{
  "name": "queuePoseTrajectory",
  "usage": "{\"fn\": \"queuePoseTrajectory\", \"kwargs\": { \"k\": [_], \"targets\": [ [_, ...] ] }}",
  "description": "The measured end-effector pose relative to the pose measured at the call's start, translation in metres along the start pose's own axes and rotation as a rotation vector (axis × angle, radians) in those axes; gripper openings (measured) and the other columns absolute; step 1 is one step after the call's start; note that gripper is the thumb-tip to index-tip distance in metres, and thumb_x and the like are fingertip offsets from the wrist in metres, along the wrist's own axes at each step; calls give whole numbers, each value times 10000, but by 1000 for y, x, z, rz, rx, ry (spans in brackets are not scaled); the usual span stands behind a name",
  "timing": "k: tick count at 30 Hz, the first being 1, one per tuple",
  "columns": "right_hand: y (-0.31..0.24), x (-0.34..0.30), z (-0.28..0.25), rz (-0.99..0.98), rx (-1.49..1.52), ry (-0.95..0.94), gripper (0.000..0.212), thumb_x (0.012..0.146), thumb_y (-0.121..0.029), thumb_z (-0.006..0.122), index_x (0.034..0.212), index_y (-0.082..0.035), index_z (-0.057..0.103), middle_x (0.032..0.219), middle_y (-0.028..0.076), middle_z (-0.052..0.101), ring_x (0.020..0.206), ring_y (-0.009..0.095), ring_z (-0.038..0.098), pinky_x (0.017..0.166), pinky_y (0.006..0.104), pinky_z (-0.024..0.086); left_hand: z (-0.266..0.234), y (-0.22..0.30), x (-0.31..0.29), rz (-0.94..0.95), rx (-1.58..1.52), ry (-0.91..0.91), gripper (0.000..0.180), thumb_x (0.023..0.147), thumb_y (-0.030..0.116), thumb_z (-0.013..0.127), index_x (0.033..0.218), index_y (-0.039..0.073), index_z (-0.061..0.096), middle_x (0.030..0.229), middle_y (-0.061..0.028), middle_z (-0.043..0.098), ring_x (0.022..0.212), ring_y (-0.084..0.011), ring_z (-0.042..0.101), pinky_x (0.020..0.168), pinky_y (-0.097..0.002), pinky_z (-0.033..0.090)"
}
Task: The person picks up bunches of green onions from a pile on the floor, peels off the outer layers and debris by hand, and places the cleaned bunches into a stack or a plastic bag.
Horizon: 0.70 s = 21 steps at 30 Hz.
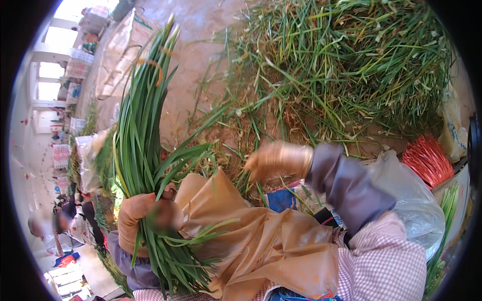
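Observation:
A thick bundle of long, flat-leaved greens [143, 115] stands up along my left side, its pale stalk ends at the top and leaf tips drooping over my lap. An orange-yellow band circles it near the top. My left hand [138, 208], in a tan glove, is closed around its lower part; a blurred patch hides some of the grip. Loose leaves fan out to the right of the bundle. Apart from it, over the tan apron's [261, 241] upper edge, my gloved right hand [278, 158] is smeared by motion, and its fingers cannot be read.
A large heap of loose green leaves [351, 65] covers the floor ahead and right. Red strips [428, 160] lie bunched at the right, beside a clear plastic bag [406, 195]. A white sack [120, 55] stands at far left. Another person [75, 220] is at the left.

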State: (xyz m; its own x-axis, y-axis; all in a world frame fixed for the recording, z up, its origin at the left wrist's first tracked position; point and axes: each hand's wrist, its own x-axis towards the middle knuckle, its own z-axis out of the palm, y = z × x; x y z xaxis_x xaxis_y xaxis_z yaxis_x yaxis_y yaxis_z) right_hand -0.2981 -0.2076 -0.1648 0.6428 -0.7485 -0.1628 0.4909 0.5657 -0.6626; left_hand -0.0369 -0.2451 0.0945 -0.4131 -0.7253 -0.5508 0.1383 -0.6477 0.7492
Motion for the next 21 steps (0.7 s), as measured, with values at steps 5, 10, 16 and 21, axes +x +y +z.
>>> {"fn": "queuePoseTrajectory", "kwargs": {
  "k": [5,10,16,21],
  "targets": [
    [42,15,112,-435,761,-488,906,741,-618,644,1437,-169,278,1380,172,415,1274,326,408,1065,488,319,42,-8,-16,-53,918,125,242,696,-38,638,933,10,653,829,-19,631,747,-132,588,645,-270,481],
    [52,14,124,-693,1173,-169,642,799,-589,598,1274,-168,505,1138,127,607,979,292,619,890,466,505,-9,-66,-94,-407,864,130,522,627,-9,751,1117,24,574,944,-27,631,839,-145,588,729,-287,491],
    [39,-22,92,-708,1029,-85,512,863,-501,577,1244,-162,540,1066,124,641,953,316,627,833,497,525,-17,-106,-140,-115,1352,159,592,669,92,772,1175,30,473,988,-98,639,865,-194,621,761,-323,499],
    [31,-13,55,-675,863,33,342,906,-433,551,1045,-122,588,906,78,636,821,246,643,751,416,551,-25,-128,-153,-127,1571,376,630,653,132,783,1176,29,448,1006,-170,633,928,-280,634,795,-348,496]
  ]
}}
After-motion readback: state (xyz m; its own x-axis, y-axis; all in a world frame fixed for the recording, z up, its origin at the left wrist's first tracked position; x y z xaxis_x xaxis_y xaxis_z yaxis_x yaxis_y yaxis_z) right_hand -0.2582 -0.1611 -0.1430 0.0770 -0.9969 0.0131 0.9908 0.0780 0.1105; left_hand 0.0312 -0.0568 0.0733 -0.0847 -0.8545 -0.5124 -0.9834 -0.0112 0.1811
